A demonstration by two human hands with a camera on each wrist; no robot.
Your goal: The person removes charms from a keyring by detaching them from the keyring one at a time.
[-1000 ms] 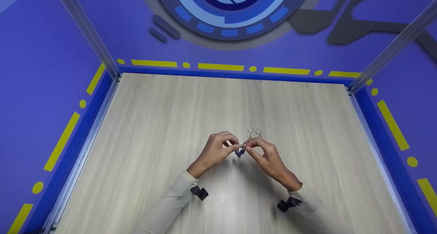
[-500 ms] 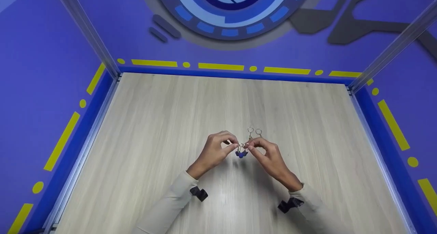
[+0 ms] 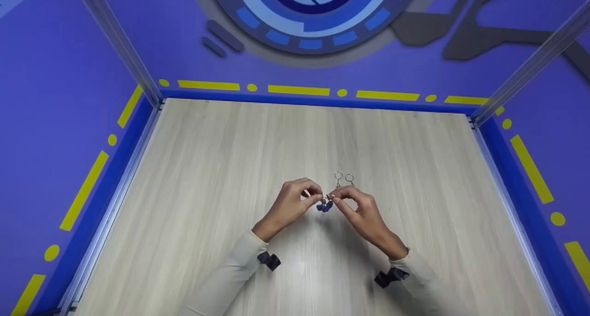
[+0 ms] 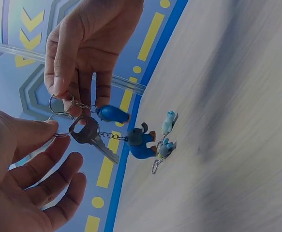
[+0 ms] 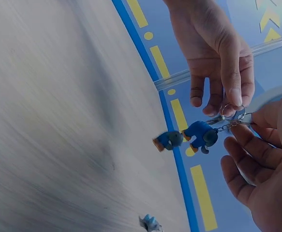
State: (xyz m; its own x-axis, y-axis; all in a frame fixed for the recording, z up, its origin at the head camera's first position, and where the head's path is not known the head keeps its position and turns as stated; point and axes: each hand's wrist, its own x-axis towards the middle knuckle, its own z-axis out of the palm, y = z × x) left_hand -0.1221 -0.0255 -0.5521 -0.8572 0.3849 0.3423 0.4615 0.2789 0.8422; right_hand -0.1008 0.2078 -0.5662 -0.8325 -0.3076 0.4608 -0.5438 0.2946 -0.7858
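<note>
My left hand [image 3: 293, 203] pinches a metal key ring [image 4: 62, 124] between thumb and fingertips. Opposite it, my right hand [image 3: 362, 212] pinches another metal ring [image 4: 56, 102]; the two rings meet or overlap, and whether they are linked cannot be told. A silver key [image 4: 90, 136] hangs at the rings in the left wrist view. From short chains dangle two blue figurine keychains, one with a grey head [image 4: 140, 144] and one partly turned away [image 4: 112, 114]. Which ring carries which figurine is unclear.
Two more keychains, a pale blue figurine [image 4: 168, 122] and a grey-blue one [image 4: 165, 148], lie on the wooden table [image 3: 230, 168] beyond the hands. Their rings [image 3: 339, 175] show past the right hand in the head view. Blue panels [image 3: 295, 76] enclose the table's back and sides.
The right hand shifted slightly right, then back left toward the left hand. The dangling blue figurines swung and turned a little. The left hand has stayed nearly in place.
</note>
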